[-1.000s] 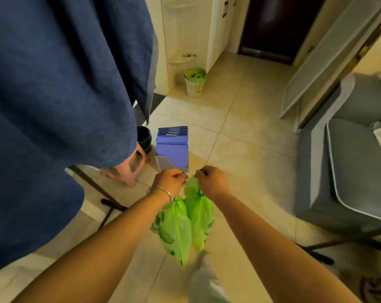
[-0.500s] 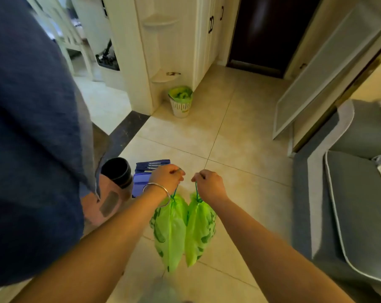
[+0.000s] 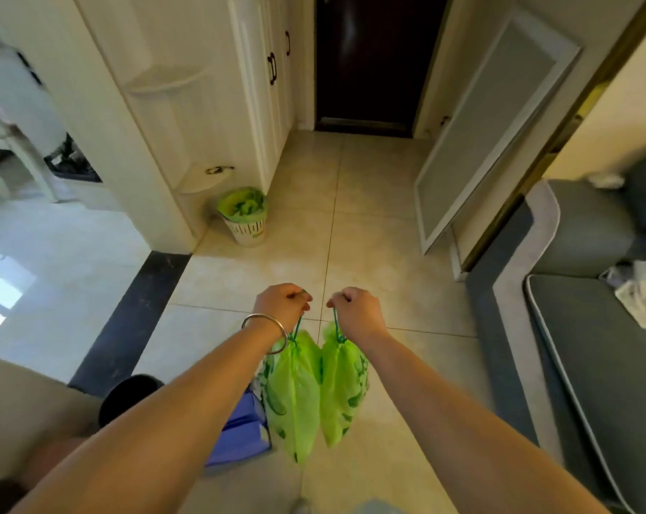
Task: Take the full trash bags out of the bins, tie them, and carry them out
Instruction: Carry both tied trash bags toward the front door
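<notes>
Two tied green trash bags hang side by side in front of me. My left hand (image 3: pixel 282 304), with a metal bangle on the wrist, is shut on the drawstring of the left bag (image 3: pixel 293 395). My right hand (image 3: pixel 354 313) is shut on the drawstring of the right bag (image 3: pixel 341 387). Both bags hang clear of the tiled floor. Further ahead, a white slotted bin (image 3: pixel 248 226) lined with a green bag stands against the white cabinet.
A dark door (image 3: pixel 369 61) closes the end of the hallway. A framed panel (image 3: pixel 484 124) leans on the right wall. A grey sofa (image 3: pixel 592 328) runs along the right. A blue box (image 3: pixel 239 435) and a black bin (image 3: pixel 128 398) sit on the floor at my lower left.
The view has swung up and forward toward the hallway and the door. The blue cloth at left has dropped out of view. Both hands still hold the bags, now spread slightly apart.
</notes>
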